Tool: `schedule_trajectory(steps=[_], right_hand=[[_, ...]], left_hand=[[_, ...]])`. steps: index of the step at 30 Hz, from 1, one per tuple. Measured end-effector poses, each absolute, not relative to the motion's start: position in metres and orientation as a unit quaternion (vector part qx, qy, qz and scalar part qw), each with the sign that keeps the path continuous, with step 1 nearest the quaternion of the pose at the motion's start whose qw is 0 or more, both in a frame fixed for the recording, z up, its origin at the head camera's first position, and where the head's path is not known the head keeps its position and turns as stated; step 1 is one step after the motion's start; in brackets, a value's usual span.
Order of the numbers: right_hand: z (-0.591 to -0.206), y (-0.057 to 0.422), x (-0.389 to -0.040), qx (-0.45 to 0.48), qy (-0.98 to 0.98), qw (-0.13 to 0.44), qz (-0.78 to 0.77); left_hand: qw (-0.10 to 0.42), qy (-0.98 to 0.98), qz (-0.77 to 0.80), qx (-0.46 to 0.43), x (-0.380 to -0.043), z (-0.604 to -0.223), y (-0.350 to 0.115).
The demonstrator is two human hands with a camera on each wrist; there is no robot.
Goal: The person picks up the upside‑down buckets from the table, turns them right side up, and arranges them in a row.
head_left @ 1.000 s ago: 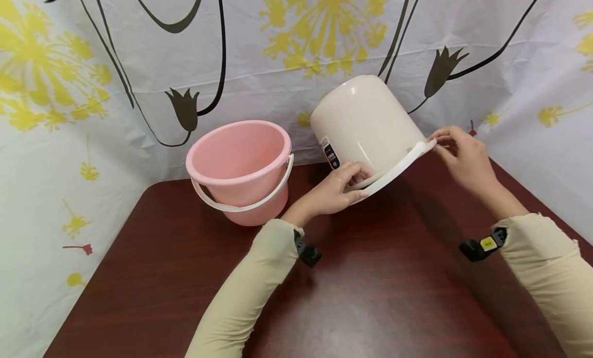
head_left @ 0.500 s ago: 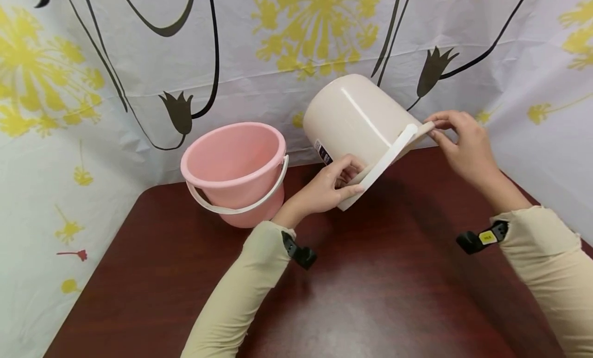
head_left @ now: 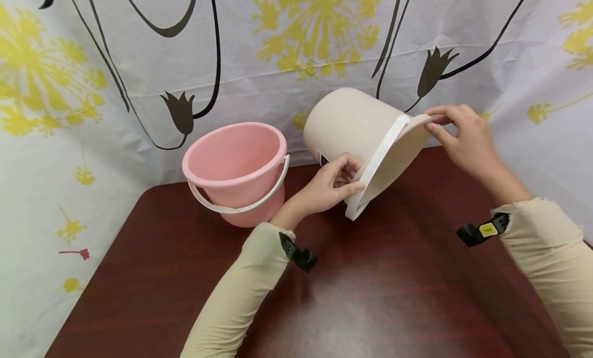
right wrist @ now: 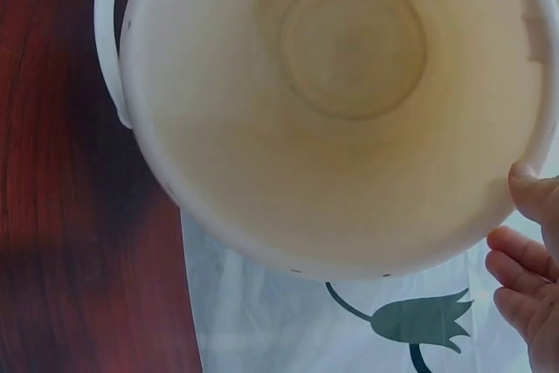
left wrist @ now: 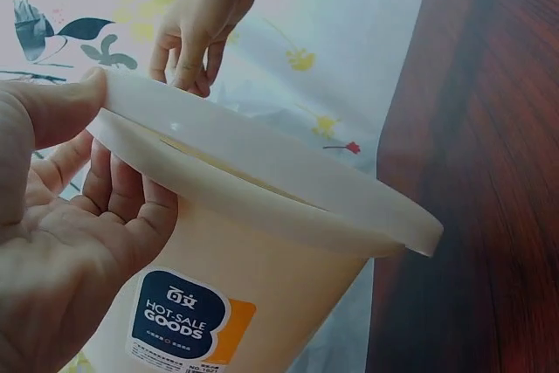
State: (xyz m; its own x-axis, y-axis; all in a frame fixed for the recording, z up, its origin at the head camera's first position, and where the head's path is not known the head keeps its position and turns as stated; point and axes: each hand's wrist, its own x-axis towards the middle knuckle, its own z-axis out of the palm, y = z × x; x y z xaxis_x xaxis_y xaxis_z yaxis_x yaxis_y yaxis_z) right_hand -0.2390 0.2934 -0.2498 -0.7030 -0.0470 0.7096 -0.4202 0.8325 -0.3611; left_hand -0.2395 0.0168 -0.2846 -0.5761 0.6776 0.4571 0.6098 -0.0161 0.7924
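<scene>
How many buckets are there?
2. The pink bucket stands on the table, to the left; the cream bucket is tilted, held at its rim by the left hand and right hand.

bare left hand [head_left: 328, 187] pinches, beige-sleeved left arm [head_left: 238, 291] toward one o'clock; right hand [head_left: 465, 136] pinches, right arm [head_left: 551, 265] toward eleven.
</scene>
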Motion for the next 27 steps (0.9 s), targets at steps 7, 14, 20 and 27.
schedule_trajectory(steps=[7,14,20,27], right_hand=[[-0.242,0.289,-0.25,0.134,-0.888,0.353,0.262],[-0.241,0.291,-0.263,0.1,-0.912,0.276,0.287],[-0.245,0.296,-0.27,0.093,-0.912,0.248,0.314],[-0.247,0.299,-0.272,0.088,-0.911,0.232,0.331]], left_hand=[[0.041,0.667,0.602,0.436,-0.24,-0.284,0.011],[0.067,0.595,0.703,0.383,-0.241,-0.288,0.006],[0.094,0.505,0.788,0.34,-0.242,-0.29,0.003],[0.094,0.44,0.843,0.295,-0.243,-0.29,0.002]])
